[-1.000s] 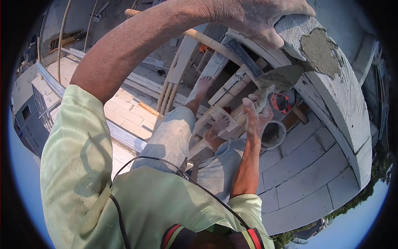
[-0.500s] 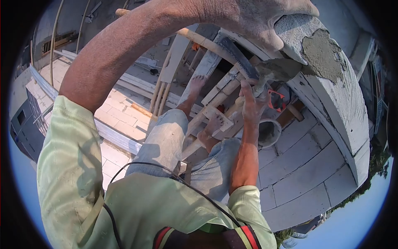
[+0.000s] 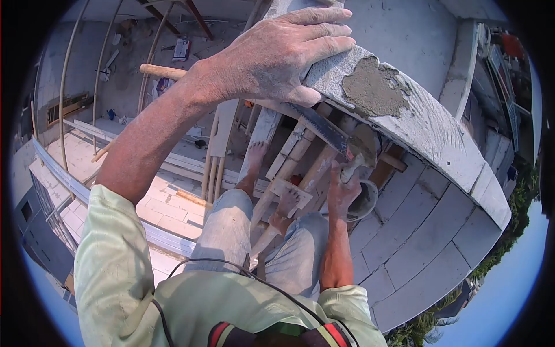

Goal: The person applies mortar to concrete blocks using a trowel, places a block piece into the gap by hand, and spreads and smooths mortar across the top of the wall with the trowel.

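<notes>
My left hand (image 3: 283, 55) rests on the top edge of a pale block wall (image 3: 445, 136), its fingers apart and its thumb over the near side. Right of that hand a patch of grey wet mortar (image 3: 376, 88) sticks to the block. My right hand (image 3: 342, 194) is closed round the handle of a trowel (image 3: 363, 141), whose mortar-smeared blade is raised below the wall edge. A round bucket (image 3: 373, 203) stands just beside and partly behind this hand. The toothed blade of a handsaw (image 3: 324, 132) lies left of the trowel.
My bare feet stand on a whitish board (image 3: 263, 128) and a small wooden piece (image 3: 295, 194) among bamboo poles (image 3: 286, 159). A curved block wall face (image 3: 416, 231) spreads at the right. Metal channels (image 3: 167, 238) lie at the left. Upright poles (image 3: 66, 87) rise at the far left.
The view has shifted, and the wall with its mortar patch appears lower and further left. More of my left hand shows on the block. The trowel has moved down, away from the wall's mortar patch.
</notes>
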Demonstrator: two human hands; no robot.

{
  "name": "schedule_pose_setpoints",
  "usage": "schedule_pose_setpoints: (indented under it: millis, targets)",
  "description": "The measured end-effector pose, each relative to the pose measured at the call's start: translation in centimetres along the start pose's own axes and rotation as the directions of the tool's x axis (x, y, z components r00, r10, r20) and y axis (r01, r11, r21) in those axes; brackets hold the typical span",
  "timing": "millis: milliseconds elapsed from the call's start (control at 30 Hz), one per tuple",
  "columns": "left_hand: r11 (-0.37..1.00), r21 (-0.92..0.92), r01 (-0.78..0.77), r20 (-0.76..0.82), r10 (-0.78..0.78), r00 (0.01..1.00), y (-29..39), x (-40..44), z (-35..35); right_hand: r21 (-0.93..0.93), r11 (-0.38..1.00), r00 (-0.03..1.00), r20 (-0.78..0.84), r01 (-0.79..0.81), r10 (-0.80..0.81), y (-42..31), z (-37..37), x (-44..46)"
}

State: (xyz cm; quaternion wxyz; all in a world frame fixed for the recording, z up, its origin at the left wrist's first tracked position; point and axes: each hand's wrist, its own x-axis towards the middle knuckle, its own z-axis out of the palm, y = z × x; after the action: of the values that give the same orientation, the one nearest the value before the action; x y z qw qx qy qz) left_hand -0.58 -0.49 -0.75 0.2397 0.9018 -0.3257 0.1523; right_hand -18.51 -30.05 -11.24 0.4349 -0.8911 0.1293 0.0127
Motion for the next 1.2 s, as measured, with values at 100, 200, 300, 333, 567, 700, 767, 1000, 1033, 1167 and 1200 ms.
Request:
schedule_pose_setpoints:
  millis: [100,200,300,333,567,700,767,1000,1033,1167,1200]
  targets:
    - [1.0,-0.03,0.003,0.01,-0.002,1.0,0.0,-0.2,-0.5,-0.03,0.999,0.999,-0.004,0.035,-0.036,-1.6,-3.0,-1.5]
    - [0.993,-0.121,0.011,0.008,-0.01,1.0,0.2,0.1,-1.5,-0.121,0.976,0.983,0.011,0.184,-0.184,-4.8,-6.5,-2.1]
    - [0.976,-0.216,-0.001,-0.026,-0.005,1.0,0.2,-0.1,-1.9,-0.037,0.999,0.987,-0.157,0.013,-0.019,-7.7,-11.2,-1.0]
    - [0.979,-0.202,0.01,-0.083,-0.028,0.996,0.5,-0.4,-2.1,0.022,1.0,0.966,-0.259,0.009,-0.003,-8.2,-12.7,-0.1]
    - [0.896,-0.221,0.385,-0.274,-0.436,0.858,3.0,-3.1,-2.1,-0.175,0.985,0.819,-0.567,-0.015,-0.088,-14.6,-23.4,11.0]
    - [0.61,-0.491,0.622,-0.107,-0.751,0.652,3.5,-2.5,-0.5,-0.722,0.686,0.748,-0.506,-0.095,-0.429,-12.6,-27.6,16.2]
    - [0.471,-0.657,0.589,-0.029,-0.796,0.604,3.9,-1.6,-0.4,-0.766,0.615,0.779,-0.497,-0.187,-0.382,-10.8,-29.8,18.4]
    - [0.474,-0.595,0.649,0.03,-0.794,0.608,3.6,-1.4,-0.9,-0.933,0.339,0.812,-0.292,-0.124,-0.505,-10.6,-30.2,21.4]
    - [0.459,-0.616,0.64,0.031,-0.798,0.602,3.6,-1.4,-0.9,-0.932,0.339,0.812,-0.294,-0.127,-0.504,-10.8,-29.8,21.6]
    - [0.441,-0.638,0.631,0.024,-0.808,0.589,3.8,-1.2,-0.8,-0.918,0.39,0.851,-0.262,-0.074,-0.456,-11.6,-28.4,22.2]
    - [0.44,-0.638,0.632,0.024,-0.809,0.588,3.7,-1.3,-0.7,-0.916,0.395,0.861,-0.253,-0.067,-0.442,-11.5,-28.1,22.3]
